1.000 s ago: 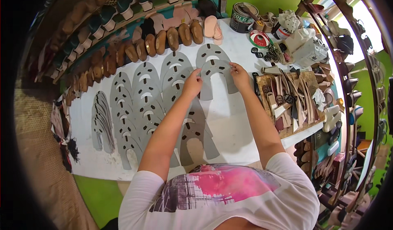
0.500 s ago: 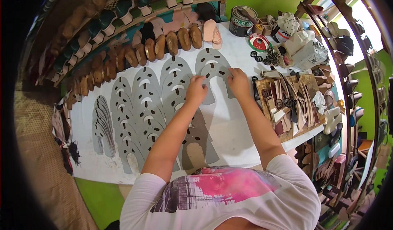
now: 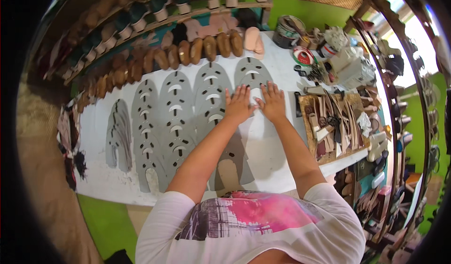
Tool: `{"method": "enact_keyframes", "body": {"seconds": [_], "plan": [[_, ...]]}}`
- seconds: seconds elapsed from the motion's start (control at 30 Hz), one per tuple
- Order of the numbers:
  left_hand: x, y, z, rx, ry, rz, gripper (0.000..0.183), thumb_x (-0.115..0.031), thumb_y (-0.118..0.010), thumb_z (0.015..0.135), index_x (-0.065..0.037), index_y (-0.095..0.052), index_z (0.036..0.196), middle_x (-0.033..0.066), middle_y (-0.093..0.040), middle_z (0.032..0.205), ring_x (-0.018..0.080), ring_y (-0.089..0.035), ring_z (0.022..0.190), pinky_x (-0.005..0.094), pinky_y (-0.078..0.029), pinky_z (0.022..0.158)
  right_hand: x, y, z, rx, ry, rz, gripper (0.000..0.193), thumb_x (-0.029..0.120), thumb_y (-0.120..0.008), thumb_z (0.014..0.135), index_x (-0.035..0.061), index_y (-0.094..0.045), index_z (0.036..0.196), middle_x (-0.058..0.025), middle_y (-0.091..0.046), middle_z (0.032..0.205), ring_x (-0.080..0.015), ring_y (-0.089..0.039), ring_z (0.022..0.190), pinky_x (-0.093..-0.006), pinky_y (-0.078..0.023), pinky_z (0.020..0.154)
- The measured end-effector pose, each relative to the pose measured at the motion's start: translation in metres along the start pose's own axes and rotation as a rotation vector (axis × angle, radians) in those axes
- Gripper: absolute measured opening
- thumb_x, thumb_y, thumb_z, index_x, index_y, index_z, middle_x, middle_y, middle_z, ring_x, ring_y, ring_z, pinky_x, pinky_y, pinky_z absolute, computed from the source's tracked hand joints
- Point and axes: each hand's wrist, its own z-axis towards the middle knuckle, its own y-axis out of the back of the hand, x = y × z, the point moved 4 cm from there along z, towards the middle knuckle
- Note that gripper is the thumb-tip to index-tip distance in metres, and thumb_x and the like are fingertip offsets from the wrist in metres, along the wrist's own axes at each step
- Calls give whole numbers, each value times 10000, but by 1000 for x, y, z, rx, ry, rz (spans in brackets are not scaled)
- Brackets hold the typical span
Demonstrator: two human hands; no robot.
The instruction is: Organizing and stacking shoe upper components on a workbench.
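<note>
Hands (image 3: 238, 106) have spread flat, the grey U-shaped piece (image 3: 257, 82) partly beneath them.

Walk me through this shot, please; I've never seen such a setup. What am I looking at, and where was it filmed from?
There is no machine here, just a person's two bare hands. The view comes from the left of two fisheye cameras worn on the head, looking down, so straight edges bend near the rim. On a white-covered table lie grey U-shaped pieces with dark marks, overlapping in rows. Brown shoe-shaped forms line the far side; to the right sits a board heaped with strips. The left hand and right hand are spread, palms down, over the rightmost row, thumbs close together. Neither appears to grip anything.
</note>
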Motion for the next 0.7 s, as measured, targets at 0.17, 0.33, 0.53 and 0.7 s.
{"method": "enact_keyframes", "body": {"seconds": [0.17, 0.33, 0.53, 0.7], "plan": [[15, 30, -37, -99, -60, -17, 561, -430, -476, 810, -97, -408, 1257, 94, -287, 1380, 225, -204, 1303, 618, -9, 989, -1, 1, -9, 91, -112, -172, 559, 494, -337, 864, 164, -347, 1316, -106, -277, 1386, -306, -254, 1271, -526, -178, 1012], [85, 86, -131, -220, 151, -174, 336, -338, -515, 816, -159, -573, 1095, 98, -331, 1353, 270, -231, 1286, 682, -24, 935, 21, 14, -43, 43, -227, -153, 498, 397, -454, 853, 108, -413, 1256, -132, -334, 1339, -323, -308, 1232, -561, -239, 965], [241, 112, -281, -552, 650, -173, 270, -238, -596, 751, -165, -612, 1010, 58, -458, 1238, 283, -342, 1214, 675, -46, 932, 114, 36, -56, -6, -226, 49, 453, 296, -512, 826, 83, -446, 1220, -176, -370, 1301, -328, -364, 1188, -556, -258, 953], [356, 130, -370, -663, 842, -173, 368, -266, -575, 759, -122, -548, 1097, 80, -420, 1272, 275, -324, 1222, 608, -133, 975, 260, 42, -58, 32, 30, 398, 312, 160, -526, 793, 46, -534, 1084, -177, -519, 1119, -338, -501, 1013, -393, -392, 871]]}}
